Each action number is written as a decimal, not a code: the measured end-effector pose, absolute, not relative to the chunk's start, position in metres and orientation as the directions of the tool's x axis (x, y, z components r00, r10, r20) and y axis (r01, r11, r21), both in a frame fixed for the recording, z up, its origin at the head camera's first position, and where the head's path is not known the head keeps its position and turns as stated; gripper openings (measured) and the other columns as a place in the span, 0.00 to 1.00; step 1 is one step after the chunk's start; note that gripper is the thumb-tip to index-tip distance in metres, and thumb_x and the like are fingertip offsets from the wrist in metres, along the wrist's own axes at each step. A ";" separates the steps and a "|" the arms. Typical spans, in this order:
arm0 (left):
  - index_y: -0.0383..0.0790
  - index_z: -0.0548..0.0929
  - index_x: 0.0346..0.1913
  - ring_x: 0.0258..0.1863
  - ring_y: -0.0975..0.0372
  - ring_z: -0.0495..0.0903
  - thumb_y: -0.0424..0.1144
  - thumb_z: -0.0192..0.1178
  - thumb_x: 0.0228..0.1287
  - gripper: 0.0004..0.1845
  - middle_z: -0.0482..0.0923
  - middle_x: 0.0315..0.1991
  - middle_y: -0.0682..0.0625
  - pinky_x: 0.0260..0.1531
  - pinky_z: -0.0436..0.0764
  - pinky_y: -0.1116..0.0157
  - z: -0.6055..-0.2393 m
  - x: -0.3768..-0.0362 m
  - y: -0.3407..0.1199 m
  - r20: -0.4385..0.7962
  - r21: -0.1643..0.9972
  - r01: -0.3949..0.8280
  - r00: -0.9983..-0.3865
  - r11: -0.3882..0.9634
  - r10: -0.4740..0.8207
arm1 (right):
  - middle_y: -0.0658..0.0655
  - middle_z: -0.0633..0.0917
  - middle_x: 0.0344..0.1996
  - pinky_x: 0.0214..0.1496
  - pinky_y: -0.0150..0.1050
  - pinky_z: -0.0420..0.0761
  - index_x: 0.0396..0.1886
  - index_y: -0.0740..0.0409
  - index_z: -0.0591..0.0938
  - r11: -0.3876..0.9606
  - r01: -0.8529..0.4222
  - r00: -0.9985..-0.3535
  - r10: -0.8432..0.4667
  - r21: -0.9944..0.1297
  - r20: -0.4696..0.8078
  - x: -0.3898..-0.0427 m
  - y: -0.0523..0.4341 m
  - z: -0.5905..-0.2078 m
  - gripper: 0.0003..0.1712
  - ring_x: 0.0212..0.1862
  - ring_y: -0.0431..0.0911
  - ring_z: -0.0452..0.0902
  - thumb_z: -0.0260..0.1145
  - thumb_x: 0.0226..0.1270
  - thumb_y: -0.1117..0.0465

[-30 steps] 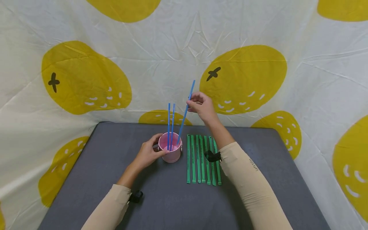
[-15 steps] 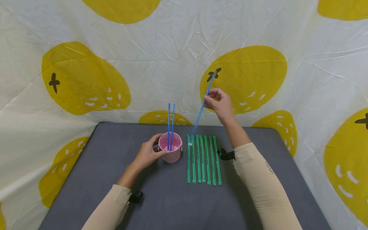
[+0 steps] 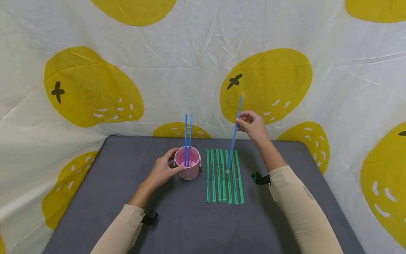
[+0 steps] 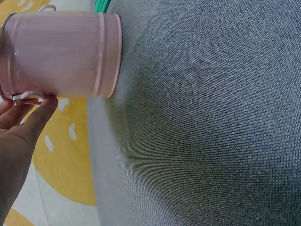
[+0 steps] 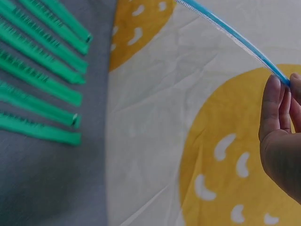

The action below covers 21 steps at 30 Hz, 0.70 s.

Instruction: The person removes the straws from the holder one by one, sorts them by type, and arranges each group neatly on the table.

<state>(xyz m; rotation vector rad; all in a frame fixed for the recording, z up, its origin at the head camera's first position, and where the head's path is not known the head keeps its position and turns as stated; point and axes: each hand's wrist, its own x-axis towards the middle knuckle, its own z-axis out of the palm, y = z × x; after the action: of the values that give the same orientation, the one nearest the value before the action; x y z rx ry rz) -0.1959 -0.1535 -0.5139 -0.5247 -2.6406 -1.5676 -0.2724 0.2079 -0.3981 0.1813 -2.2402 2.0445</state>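
A small pink bucket (image 3: 187, 173) stands upright on the table, with two blue straws (image 3: 185, 139) leaning up out of it. My left hand (image 3: 163, 169) holds the bucket by its side, thumb over the near rim and fingers at the far left; in the left wrist view, fingertips touch the bucket wall (image 4: 61, 56) beside its small handle. Between thumb and fingertips, my right hand (image 3: 253, 125) pinches another blue straw (image 3: 235, 135) near its middle. This straw tilts, its lower end overlapping the green wrapped straws (image 3: 218, 176) in the head view. A clear wrapper edge shows along it (image 5: 230, 34).
Several green wrapped straws lie side by side, right of the bucket, on the dark grey table (image 3: 177, 225). Behind the table's far edge hangs a white cloth (image 3: 177, 88) printed with yellow fruit shapes. Both wrists carry a black strap.
My right hand has drawn the straw away from the bucket, rightward across the green wrapped straws, and has lowered slightly in the last half second. My left hand stays at the bucket.
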 end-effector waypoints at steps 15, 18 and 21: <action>0.36 0.70 0.73 0.60 0.42 0.83 0.43 0.80 0.56 0.44 0.80 0.64 0.36 0.55 0.86 0.48 -0.516 -0.197 -0.154 0.219 0.856 0.321 -0.935 0.405 0.278 | 0.69 0.85 0.45 0.38 0.30 0.88 0.61 0.75 0.77 0.393 -0.088 -0.996 -0.038 -0.916 0.079 -0.248 0.246 -0.458 0.24 0.36 0.42 0.85 0.67 0.75 0.62; 0.37 0.70 0.73 0.61 0.42 0.83 0.43 0.80 0.56 0.44 0.80 0.64 0.36 0.55 0.86 0.49 -0.516 -0.196 -0.154 0.213 0.856 0.316 -0.937 0.410 0.277 | 0.70 0.85 0.47 0.39 0.34 0.89 0.60 0.73 0.79 0.451 -0.060 -0.998 -0.026 -0.890 0.054 -0.246 0.254 -0.474 0.22 0.37 0.49 0.87 0.67 0.75 0.60; 0.37 0.70 0.73 0.61 0.42 0.83 0.43 0.80 0.56 0.44 0.80 0.64 0.36 0.55 0.86 0.49 -0.517 -0.195 -0.154 0.212 0.856 0.315 -0.937 0.409 0.276 | 0.67 0.87 0.46 0.42 0.43 0.91 0.59 0.70 0.79 0.494 -0.022 -1.000 -0.012 -0.869 0.018 -0.245 0.261 -0.490 0.22 0.37 0.52 0.87 0.67 0.75 0.58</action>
<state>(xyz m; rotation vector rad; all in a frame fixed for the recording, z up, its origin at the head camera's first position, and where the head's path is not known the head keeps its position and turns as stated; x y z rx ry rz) -0.1954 -0.1539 -0.5170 -0.5468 -2.6055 -1.5965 -0.2451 0.2605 -0.4899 0.0311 -2.7074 1.5748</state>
